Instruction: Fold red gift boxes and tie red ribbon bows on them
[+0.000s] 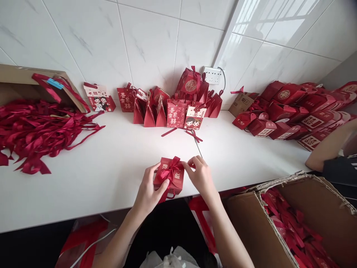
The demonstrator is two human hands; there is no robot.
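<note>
A small red gift box (178,181) with gold characters sits near the front edge of the white table. A red ribbon (171,169) is tied in a bow across its top. My left hand (149,188) grips the box's left side, its thumb pressed on the bow and its fingers along the far left edge. At the upper right corner of the box, my right hand (200,174) is closed in a pinch on a tail of the ribbon. Another ribbon end and a dark red cord hang at the box's near side.
Loose red ribbons (50,124) are heaped at left before a cardboard box (25,70). Several red gift boxes (176,115) line the wall; more boxes (290,108) pile at right. An open carton (245,219) stands lower right, near another person's arm (331,143).
</note>
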